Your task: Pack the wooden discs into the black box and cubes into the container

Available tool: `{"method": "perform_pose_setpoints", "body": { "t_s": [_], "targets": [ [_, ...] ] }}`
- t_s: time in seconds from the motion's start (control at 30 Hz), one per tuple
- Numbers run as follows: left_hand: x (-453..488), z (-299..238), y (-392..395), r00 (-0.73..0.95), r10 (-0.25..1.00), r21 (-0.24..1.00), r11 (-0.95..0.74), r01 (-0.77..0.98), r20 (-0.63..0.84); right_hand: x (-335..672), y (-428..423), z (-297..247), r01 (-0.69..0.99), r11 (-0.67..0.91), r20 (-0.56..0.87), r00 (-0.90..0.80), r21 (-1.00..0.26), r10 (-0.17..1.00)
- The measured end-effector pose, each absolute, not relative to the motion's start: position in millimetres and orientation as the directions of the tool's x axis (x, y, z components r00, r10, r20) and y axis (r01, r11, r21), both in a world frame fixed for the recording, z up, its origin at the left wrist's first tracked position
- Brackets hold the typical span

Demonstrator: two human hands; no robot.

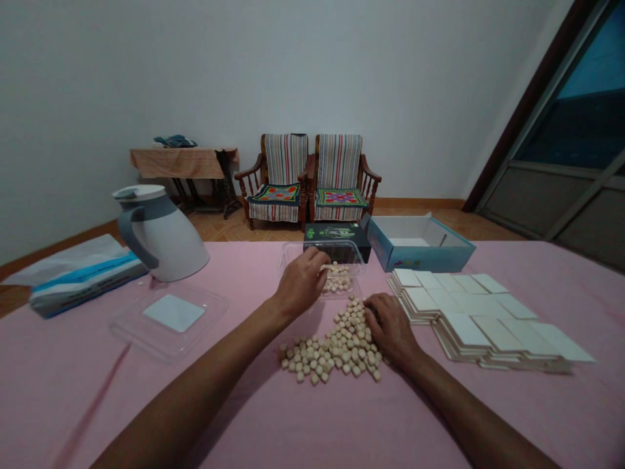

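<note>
My left hand (303,280) is over the near left side of a clear plastic box (288,260), its fingers pinched together. A pale bit shows at its fingertips, too small to make out. Inside the box lie small wooden cubes (339,280). A loose pile of the same wooden cubes (342,345) spreads on the pink cloth in front of the box. Against the pile's right edge rests my right hand (393,329), back up with fingers curled in; whatever is under them is hidden.
Stacked white square tiles (469,312) lie to the right. Behind stand a black box (342,236) and an open blue box (422,254). Leftward are a clear lid (168,319), a white jug (170,241) and a blue-and-white packet (92,280). Pink cloth (303,423) covers the table.
</note>
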State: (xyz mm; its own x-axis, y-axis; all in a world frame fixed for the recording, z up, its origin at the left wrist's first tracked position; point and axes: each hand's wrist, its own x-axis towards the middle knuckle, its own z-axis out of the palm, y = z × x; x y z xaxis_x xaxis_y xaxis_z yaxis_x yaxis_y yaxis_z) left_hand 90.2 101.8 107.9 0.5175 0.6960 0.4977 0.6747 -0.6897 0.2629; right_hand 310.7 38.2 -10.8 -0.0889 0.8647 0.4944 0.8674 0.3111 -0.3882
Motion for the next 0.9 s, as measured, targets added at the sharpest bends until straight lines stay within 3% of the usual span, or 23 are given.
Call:
{"method": "perform_pose_setpoints", "body": {
  "t_s": [0.1,0.2,0.73,0.9],
  "targets": [
    [98.0,86.3,90.8,0.708,0.657,0.283,-0.753,0.594,0.26,310.7,38.0,-10.7,0.865,0.32,0.506,-0.091,-0.388,0.858],
    [107.4,64.7,84.6,0.779,0.619,0.278,-0.77,0.575,0.102,310.3,37.3,-10.0,0.863,0.323,0.512,-0.09,-0.387,0.854],
    [115.2,62.1,78.2,0.735,0.674,0.225,-0.73,0.646,0.077,309.2,36.7,-9.8,0.865,0.316,0.515,-0.079,-0.391,0.853],
    [103.3,103.0,86.0,0.716,0.641,0.191,-0.767,0.613,0.276,309.0,37.0,-8.7,0.868,0.311,0.509,-0.081,-0.387,0.857]
  ]
}}
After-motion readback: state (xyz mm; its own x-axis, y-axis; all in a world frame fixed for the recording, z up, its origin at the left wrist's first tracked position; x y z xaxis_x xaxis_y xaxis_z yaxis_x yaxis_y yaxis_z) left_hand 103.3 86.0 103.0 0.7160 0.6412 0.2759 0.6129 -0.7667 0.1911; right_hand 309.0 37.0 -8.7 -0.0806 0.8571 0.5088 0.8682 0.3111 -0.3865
